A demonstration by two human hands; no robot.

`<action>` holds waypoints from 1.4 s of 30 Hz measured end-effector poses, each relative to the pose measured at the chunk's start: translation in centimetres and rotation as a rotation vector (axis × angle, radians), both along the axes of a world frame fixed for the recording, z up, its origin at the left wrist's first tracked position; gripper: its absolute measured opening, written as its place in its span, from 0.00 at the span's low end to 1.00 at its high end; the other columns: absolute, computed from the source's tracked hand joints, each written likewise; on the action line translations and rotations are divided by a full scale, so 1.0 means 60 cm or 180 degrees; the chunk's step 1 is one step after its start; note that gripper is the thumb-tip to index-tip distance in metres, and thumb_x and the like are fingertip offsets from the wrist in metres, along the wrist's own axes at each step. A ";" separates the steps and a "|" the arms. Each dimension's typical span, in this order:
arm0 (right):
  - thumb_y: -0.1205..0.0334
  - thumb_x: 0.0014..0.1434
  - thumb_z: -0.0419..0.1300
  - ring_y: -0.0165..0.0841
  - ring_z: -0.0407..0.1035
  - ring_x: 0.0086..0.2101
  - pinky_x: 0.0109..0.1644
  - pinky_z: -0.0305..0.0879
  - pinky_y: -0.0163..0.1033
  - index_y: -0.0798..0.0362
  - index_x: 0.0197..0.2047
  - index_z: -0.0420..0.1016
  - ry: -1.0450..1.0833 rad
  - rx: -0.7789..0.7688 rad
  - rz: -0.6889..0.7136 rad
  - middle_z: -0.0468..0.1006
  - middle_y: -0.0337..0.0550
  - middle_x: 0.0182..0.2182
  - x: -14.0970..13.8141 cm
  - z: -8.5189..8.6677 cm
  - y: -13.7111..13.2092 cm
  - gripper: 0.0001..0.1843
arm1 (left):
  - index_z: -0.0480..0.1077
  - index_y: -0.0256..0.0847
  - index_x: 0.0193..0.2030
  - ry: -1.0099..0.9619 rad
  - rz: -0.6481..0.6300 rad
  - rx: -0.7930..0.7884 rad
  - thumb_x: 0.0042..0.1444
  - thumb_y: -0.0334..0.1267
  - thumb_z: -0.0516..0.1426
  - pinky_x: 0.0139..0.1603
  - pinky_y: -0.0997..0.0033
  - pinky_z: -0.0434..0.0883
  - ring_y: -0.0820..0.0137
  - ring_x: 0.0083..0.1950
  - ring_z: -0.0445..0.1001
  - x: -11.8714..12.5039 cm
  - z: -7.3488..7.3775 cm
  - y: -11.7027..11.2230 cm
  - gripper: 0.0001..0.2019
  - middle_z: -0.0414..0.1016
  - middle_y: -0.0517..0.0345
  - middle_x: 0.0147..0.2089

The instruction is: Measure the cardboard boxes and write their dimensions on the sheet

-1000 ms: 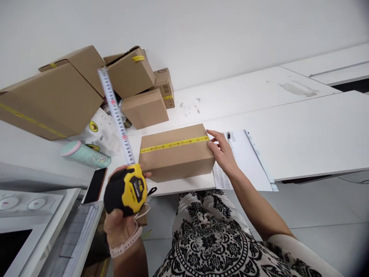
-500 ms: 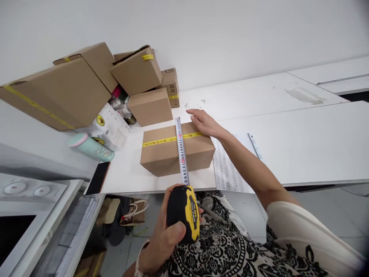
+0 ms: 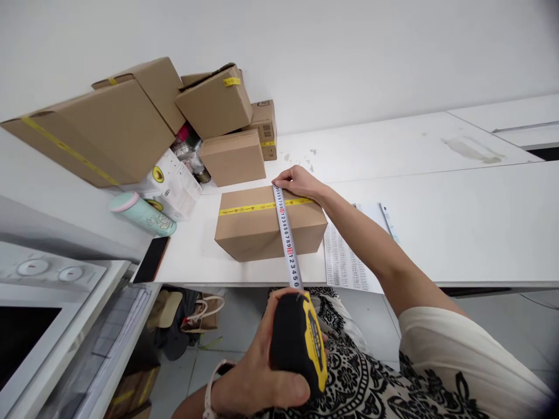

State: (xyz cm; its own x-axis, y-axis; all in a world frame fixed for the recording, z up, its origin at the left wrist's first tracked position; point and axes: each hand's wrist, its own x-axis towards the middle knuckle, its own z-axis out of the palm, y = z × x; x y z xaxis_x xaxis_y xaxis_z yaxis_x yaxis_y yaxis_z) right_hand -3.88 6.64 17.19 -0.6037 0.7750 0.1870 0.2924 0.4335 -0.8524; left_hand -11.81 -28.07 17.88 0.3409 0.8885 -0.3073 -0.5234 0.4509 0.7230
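Observation:
My left hand [image 3: 262, 372] is wrapped round a black and yellow tape measure [image 3: 299, 343], held in front of the table's near edge. Its pulled-out blade [image 3: 286, 235] runs away from me across the top of a cardboard box [image 3: 248, 224] sealed with yellow tape. At the box's far edge, my right hand [image 3: 301, 180] pinches the end of the blade between thumb and fingers. The box lies on the white table [image 3: 187, 262]. Printed sheets [image 3: 349, 259] lie to the right of the box, partly under my right forearm.
Several cardboard boxes [image 3: 213, 105] are stacked at the back left against the wall. A mint green bottle [image 3: 144, 214], a white carton [image 3: 177, 186] and a dark phone [image 3: 151, 260] are on the left. Below them stands a white appliance [image 3: 48, 291].
My right hand has moved left from the box's far right edge and now grips the blade's end. The tape measure has shifted right and toward me. The view has shifted slightly.

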 end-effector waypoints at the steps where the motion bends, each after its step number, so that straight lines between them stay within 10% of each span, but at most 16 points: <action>1: 0.57 0.57 0.66 0.42 0.78 0.43 0.55 0.71 0.48 0.55 0.37 0.86 0.0038 -0.0046 0.0016 0.86 0.49 0.40 0.000 -0.001 0.001 0.12 | 0.61 0.55 0.61 0.0036 -0.0032 -0.0009 0.31 0.50 0.77 0.44 0.61 0.69 0.61 0.45 0.74 0.000 -0.002 0.000 0.49 0.71 0.52 0.48; 34: 0.60 0.56 0.67 0.41 0.78 0.44 0.56 0.72 0.47 0.56 0.36 0.85 0.0171 -0.0160 0.0133 0.86 0.49 0.42 -0.001 -0.004 -0.001 0.09 | 0.63 0.51 0.63 0.0246 -0.0244 0.0399 0.36 0.45 0.76 0.51 0.56 0.70 0.58 0.51 0.71 -0.008 -0.018 0.003 0.46 0.66 0.50 0.54; 42: 0.57 0.55 0.67 0.41 0.78 0.44 0.54 0.72 0.47 0.56 0.37 0.85 0.0166 -0.0152 0.0138 0.86 0.49 0.41 0.000 -0.007 0.001 0.11 | 0.65 0.50 0.63 0.0392 0.0216 0.0767 0.41 0.46 0.75 0.51 0.54 0.75 0.56 0.50 0.76 -0.019 -0.023 0.066 0.42 0.71 0.50 0.52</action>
